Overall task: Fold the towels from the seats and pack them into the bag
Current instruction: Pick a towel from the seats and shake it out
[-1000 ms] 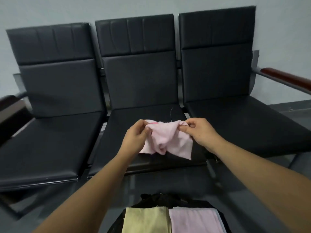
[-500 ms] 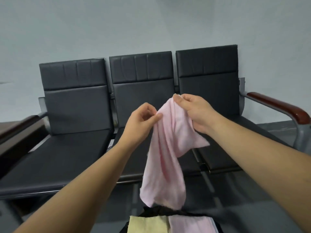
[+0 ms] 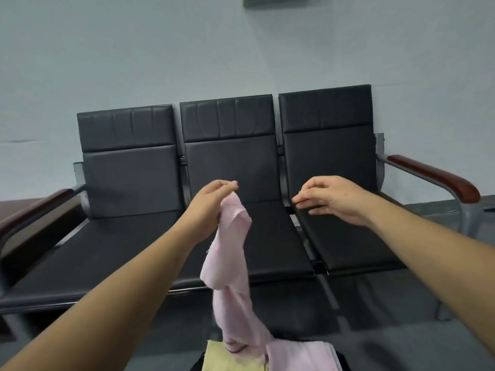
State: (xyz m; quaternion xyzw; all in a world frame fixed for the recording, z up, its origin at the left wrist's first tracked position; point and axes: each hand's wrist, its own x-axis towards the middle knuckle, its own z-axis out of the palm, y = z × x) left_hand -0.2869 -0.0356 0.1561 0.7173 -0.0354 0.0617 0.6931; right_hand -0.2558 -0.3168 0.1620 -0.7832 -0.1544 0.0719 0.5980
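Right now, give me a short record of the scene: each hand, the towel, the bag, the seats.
left hand: pinches the top edge of the pink towel
right hand: open, holds nothing, apart from the towel
pink towel: unfolded, hangs down in a crumpled strip, lower end at the bag
bag: black, at the bottom edge, mostly cut off
in bag: yellow towel and folded pink towel, side by side
seats: three black ones in a row against the wall, armrests at both ends
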